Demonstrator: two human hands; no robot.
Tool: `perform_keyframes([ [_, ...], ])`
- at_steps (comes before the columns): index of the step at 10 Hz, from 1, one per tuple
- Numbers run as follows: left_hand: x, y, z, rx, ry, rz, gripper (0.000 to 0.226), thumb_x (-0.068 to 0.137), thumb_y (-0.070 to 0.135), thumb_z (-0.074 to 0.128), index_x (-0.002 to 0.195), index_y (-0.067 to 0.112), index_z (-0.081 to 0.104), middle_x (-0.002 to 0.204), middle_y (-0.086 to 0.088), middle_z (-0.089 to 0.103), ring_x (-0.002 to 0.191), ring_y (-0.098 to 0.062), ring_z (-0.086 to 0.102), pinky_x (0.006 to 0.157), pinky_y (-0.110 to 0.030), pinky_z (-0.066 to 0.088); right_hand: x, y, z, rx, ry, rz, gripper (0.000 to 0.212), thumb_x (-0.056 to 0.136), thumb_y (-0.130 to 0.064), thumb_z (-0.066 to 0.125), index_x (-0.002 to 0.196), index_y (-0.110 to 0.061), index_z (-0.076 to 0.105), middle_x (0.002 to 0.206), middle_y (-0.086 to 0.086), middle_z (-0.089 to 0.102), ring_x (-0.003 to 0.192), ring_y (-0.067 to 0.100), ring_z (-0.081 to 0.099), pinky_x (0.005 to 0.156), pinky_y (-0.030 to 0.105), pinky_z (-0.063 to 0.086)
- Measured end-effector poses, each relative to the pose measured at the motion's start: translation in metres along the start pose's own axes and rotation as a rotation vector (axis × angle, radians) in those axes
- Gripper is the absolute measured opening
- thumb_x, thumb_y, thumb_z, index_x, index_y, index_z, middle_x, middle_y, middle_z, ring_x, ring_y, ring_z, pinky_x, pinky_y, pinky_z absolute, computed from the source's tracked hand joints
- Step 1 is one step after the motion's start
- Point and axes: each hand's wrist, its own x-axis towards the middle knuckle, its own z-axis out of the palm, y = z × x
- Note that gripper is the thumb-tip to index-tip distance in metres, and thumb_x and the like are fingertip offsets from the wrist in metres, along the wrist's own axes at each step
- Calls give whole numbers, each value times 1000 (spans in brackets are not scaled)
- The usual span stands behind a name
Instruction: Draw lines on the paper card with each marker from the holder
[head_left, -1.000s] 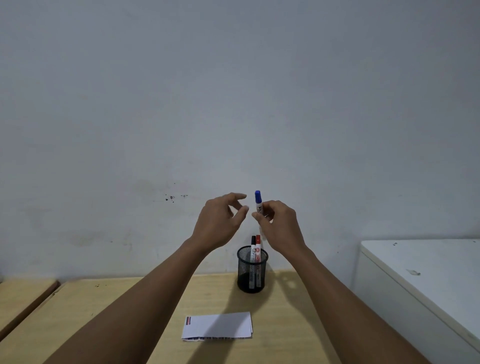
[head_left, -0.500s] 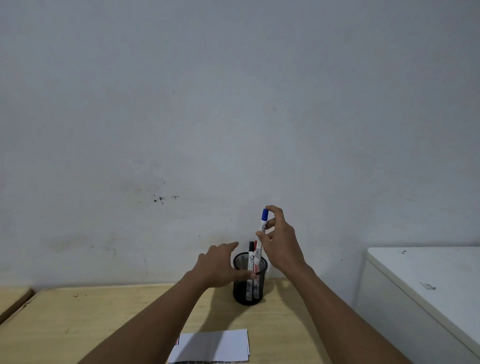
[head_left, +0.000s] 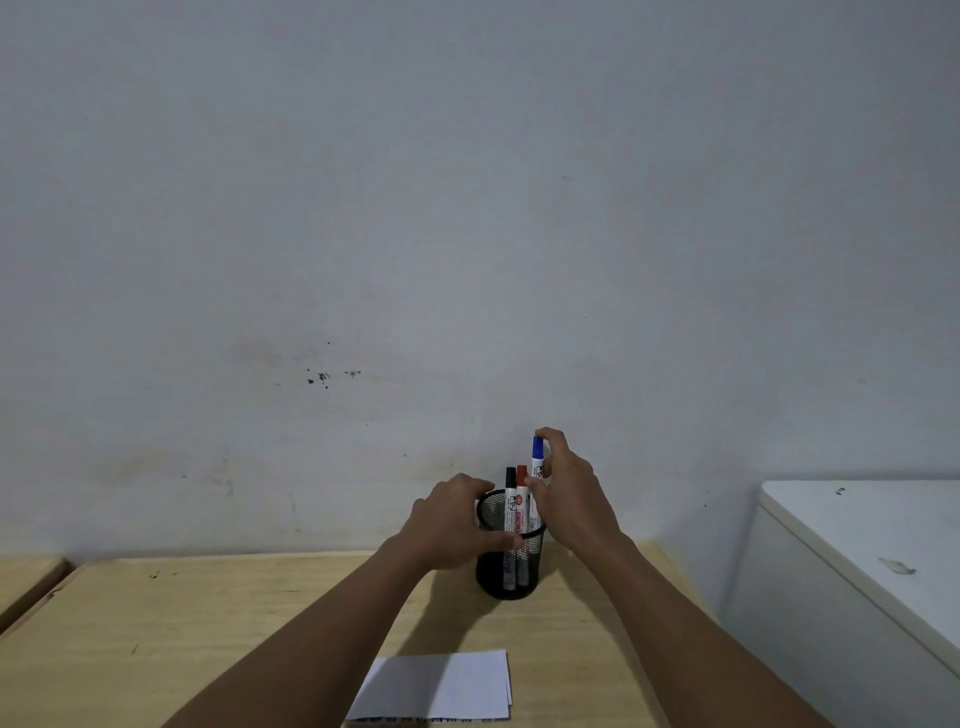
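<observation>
While the left hand grips the mesh holder near the worktop's far edge, the right hand pinches the blue marker upright above its rim.

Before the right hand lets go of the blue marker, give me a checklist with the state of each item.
1. Holder steadied: ok, the left hand grips its side.
2. Blue marker over the holder opening: ok, upright, its lower end goes in behind the rim.
3. Blue marker capped: ok, blue cap on top.
4. Right hand grip: ok, fingers pinch the barrel.
5. Room inside: ok, the black marker and red marker stand on the left side.
6. Blue line drawn on the paper card: cannot tell, no marks on its visible face.
</observation>
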Motion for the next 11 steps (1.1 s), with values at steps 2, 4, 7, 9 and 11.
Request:
perform_keyframes([
  [2, 4, -6, 4, -40, -62, 27, 74, 71, 62, 75, 135, 33, 54, 122, 3, 49, 109, -18, 52, 95, -45, 47, -8, 3, 9, -107, -29, 9, 48, 98, -20, 60, 142, -24, 41, 101, 3, 63, 78, 18, 58, 52, 22, 37],
  [4, 4, -5, 5, -46, -53, 31, 74, 73, 62, 74, 138, 39, 50, 119, 5, 47, 103, -15, 51, 95, -45, 45, -8, 3, 11, -175, -20, 20, 44, 101, -31, 55, 144, -23, 46, 123, 9, 69, 105, 24, 65, 72, 31, 48],
  [7, 1, -1, 6, -7, 12, 19, 66, 71, 64, 74, 128, 36, 59, 119, 4, 52, 105, -15, 51, 91, -41, 42, -7, 5, 9, -242, -101, -14, 42, 104, -22, 38, 144, -25, 50, 121, 7, 63, 112, 25, 60, 87, 41, 52],
  [9, -5, 4, 4, 6, 48, 6, 59, 70, 64, 75, 120, 34, 63, 122, 3, 55, 111, -18, 53, 89, -40, 36, -11, 6, 5, -269, -119, -13, 50, 107, -27, 33, 156, -31, 33, 136, 9, 58, 123, 26, 57, 91, 39, 48],
  [11, -20, 7, -9, 54, 94, -51, 89, 75, 72, 64, 144, 21, 44, 149, 0, 44, 135, -22, 43, 105, -50, 35, -21, -6, -10, -201, -48, -5, 49, 108, -28, 34, 156, -32, 34, 137, 6, 58, 124, 24, 55, 89, 37, 45],
])
